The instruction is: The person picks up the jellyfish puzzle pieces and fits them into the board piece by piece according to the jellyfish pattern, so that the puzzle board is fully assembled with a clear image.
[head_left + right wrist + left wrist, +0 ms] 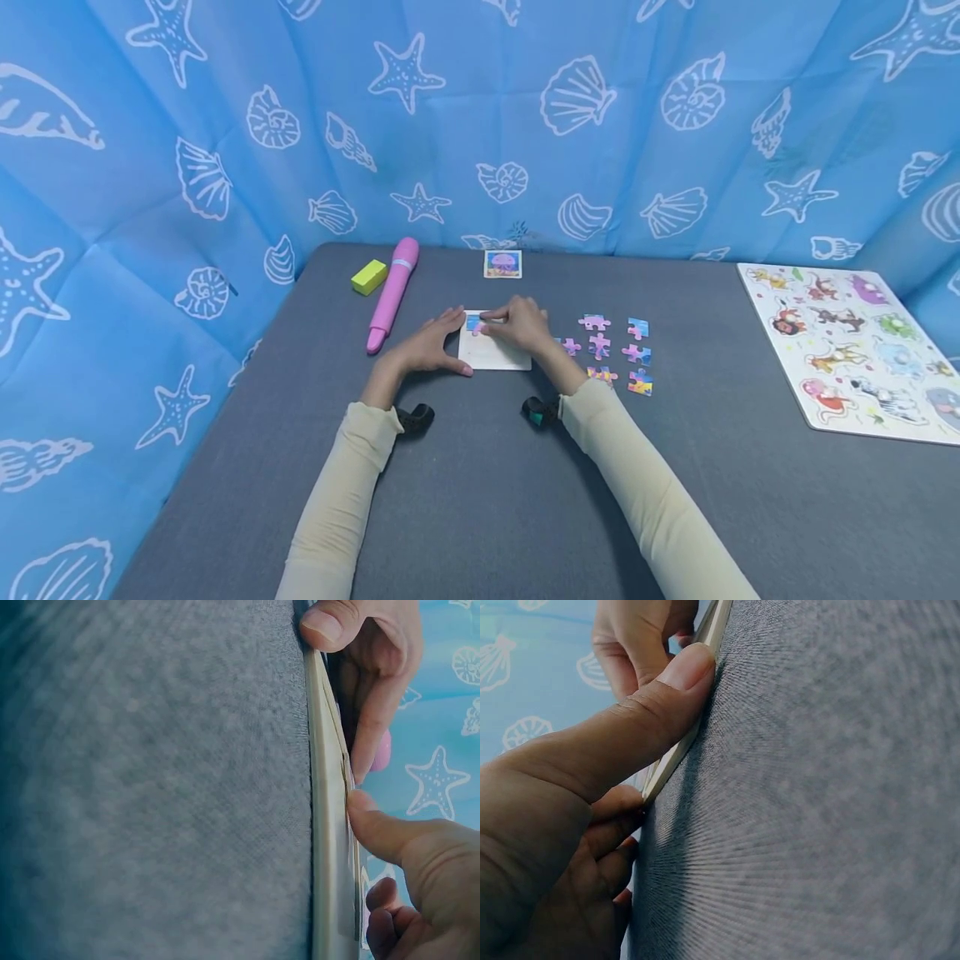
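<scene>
A small white puzzle tray (498, 360) lies flat on the grey tabletop, with blue and pink jigsaw pieces (472, 321) in its far left corner. My left hand (431, 343) holds the tray at its left side, thumb at the front edge and fingers toward the far corner. In the left wrist view the left thumb (682, 671) rests against the tray's pale edge. My right hand (521, 323) reaches over the tray and pinches a jigsaw piece (484, 323) at that corner; the fingers partly hide it. The right thumb (367, 814) is down at the tray's surface.
Several loose jigsaw pieces (598, 346) lie right of the tray. Behind it is a jellyfish picture card (502, 264). A pink wand-shaped object (393, 296) and a yellow block (369, 277) lie left. An animal puzzle board (862, 350) is far right; a blue curtain (465, 125) hangs behind.
</scene>
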`<state>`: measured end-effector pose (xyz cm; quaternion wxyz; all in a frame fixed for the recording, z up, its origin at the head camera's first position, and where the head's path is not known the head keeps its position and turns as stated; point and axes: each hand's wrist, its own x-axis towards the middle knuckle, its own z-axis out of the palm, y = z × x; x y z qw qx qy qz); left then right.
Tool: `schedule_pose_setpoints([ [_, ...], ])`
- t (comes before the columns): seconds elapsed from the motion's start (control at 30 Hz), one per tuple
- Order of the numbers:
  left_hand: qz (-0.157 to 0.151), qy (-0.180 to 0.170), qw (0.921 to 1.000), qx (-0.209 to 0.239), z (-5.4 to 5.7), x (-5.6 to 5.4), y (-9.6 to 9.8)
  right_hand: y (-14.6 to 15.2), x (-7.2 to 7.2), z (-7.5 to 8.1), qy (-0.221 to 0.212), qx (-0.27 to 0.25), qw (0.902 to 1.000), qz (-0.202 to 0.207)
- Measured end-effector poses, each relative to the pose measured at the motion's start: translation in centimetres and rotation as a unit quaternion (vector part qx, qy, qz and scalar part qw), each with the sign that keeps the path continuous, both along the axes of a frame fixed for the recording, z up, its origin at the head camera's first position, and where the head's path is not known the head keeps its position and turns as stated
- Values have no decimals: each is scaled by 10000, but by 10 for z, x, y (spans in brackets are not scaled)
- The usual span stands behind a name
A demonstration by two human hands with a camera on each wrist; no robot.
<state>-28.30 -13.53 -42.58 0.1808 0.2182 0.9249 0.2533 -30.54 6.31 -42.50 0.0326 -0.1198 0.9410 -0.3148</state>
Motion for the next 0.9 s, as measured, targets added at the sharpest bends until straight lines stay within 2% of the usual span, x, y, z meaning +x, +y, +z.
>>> schedule_pose_setpoints([
  [0.2,-70,14,10000,-7,1,0,5,16,3,6,102,-437,9990,71],
  [0.4,0,51,10000,54,1,3,7,62,4,18,356,-729,9967,-22],
  [0.47,3,49,10000,72,1,4,7,83,5,20,403,-625,9972,-58],
  [0.67,-66,38,10000,49,1,3,5,140,9,22,32,-263,9996,-36],
  [0.9,-193,19,9998,110,2,5,7,175,11,19,-192,133,9997,-51],
])
